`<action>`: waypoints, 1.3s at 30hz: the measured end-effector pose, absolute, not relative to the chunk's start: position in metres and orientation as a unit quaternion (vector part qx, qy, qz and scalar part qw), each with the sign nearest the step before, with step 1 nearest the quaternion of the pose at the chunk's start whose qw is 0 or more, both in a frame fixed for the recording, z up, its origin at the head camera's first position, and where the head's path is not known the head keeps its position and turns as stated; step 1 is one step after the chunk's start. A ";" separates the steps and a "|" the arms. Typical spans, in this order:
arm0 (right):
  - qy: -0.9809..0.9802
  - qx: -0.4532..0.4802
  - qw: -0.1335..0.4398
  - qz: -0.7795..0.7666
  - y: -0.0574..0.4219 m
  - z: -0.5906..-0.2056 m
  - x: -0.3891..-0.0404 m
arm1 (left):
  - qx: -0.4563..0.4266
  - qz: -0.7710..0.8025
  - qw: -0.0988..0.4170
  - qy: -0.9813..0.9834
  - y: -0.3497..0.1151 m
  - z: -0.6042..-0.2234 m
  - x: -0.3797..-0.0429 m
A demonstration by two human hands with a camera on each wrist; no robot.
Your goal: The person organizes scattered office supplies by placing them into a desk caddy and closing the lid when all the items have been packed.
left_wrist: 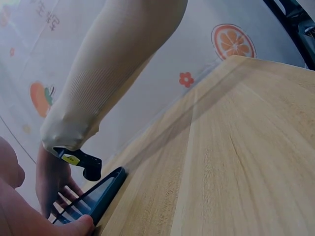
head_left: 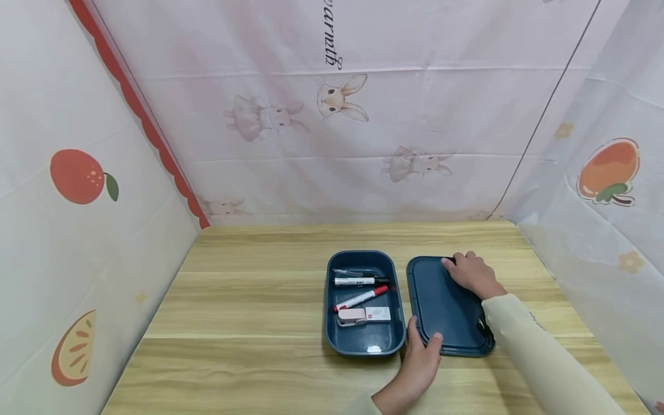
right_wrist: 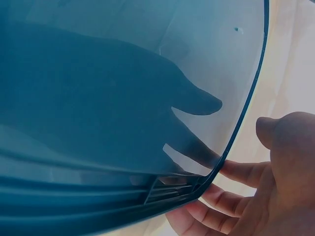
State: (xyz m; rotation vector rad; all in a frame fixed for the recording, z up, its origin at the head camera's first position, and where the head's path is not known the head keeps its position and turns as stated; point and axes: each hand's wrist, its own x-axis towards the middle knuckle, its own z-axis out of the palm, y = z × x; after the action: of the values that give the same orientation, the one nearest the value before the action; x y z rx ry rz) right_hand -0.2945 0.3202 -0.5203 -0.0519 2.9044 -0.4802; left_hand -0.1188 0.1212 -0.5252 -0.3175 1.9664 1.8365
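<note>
A dark blue rectangular lid [head_left: 446, 305] lies on the wooden table, right of a matching open box [head_left: 332, 340]. At its lower left corner is my left hand [head_left: 417, 360], thumb on the near rim and index finger along the left side. My right hand [head_left: 474, 274] holds the far right corner; in the right wrist view its fingers [right_wrist: 246, 172] meet the rim and partly pass behind it. Inside the box lie a black-capped white marker [head_left: 354, 282], a clear pen [head_left: 347, 272], a red marker [head_left: 361, 298] and a pink-and-white stapler-like item [head_left: 353, 316].
The wooden tabletop [head_left: 249, 311] extends left of the box. Printed cloth walls [head_left: 280, 190] enclose the table at the back and both sides. A black wrist camera [left_wrist: 92, 167] sits on the right sleeve, near the lid's right edge.
</note>
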 end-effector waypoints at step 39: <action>0.954 -0.012 0.142 -0.262 0.328 -0.462 -0.282 | -0.028 0.666 0.164 0.727 0.088 -0.470 -0.113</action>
State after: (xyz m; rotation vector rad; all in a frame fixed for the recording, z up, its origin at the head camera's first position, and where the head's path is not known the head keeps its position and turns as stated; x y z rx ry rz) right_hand -0.2818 0.3276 -0.4625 -0.0344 2.7535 -0.7569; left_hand -0.1125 0.0881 -0.4703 -0.0788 2.0732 1.8968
